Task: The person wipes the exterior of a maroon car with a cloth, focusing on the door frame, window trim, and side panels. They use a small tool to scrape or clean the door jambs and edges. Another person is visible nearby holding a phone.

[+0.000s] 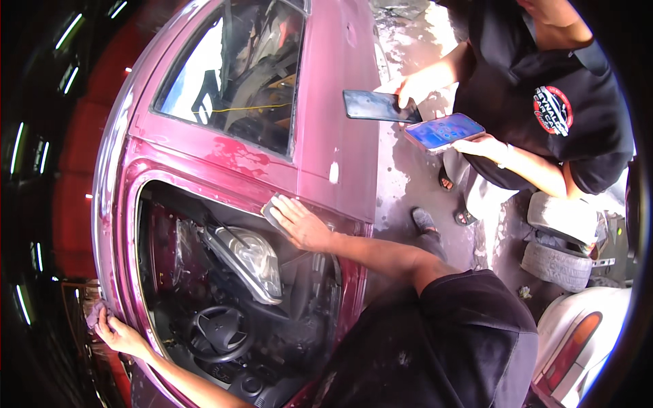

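Note:
My right hand (298,224) presses a flat grey sanding pad (273,212) against the pink-purple car body (333,88), at the edge of an open, glassless window frame. Its fingers lie along the pad, and their grip underneath is partly hidden. Far to the left, my left hand (122,336) pinches a crumpled purple cloth (96,314) at the outer edge of the car. Wet-looking darker red patches (238,155) mark the panel between the two windows.
Through the opening show a loose headlight (248,262) and a steering wheel (219,333). A co-worker in a black shirt (544,88) stands at right, holding a dark phone (381,106) and a lit phone (445,132). Tires (558,265) and a white car (592,326) lie beyond.

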A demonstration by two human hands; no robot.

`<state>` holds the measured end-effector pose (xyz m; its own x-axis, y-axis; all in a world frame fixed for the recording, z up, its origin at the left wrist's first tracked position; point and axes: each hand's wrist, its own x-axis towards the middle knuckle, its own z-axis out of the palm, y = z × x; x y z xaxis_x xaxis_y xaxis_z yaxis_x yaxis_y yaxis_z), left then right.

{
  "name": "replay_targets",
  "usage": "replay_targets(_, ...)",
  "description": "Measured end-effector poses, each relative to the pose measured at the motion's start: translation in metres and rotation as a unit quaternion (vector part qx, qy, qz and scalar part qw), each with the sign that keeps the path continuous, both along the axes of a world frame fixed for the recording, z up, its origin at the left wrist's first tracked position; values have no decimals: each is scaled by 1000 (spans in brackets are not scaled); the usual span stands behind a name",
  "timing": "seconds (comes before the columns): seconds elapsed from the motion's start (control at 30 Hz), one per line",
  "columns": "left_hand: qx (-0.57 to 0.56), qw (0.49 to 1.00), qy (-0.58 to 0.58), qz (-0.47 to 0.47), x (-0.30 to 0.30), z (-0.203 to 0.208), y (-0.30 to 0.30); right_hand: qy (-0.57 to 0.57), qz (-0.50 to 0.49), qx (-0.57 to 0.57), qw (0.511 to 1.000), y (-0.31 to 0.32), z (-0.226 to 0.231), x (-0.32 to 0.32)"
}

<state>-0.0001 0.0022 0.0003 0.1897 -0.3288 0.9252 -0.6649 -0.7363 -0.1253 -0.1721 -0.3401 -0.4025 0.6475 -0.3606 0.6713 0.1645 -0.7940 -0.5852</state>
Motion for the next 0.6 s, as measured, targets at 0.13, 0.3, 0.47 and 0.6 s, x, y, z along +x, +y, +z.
replay_targets(0.13, 1, 1000, -1, 6, 1, 1, -1, 27, -8, -3, 1000, -1, 3, -2)
replay_targets(0.3, -3, 1000, 7, -2, 0, -1, -2, 26, 2, 6, 1000, 1, 5, -11)
replay_targets(0.47, -9, 1000, 3, -10, -1, 0, -5, 51, 16, 4, 999, -1, 5, -12)
replay_targets(0.6, 10, 1000, -16, -9, 1, -1, -7, 44, 64, -75, 994, 7, -28, -45)
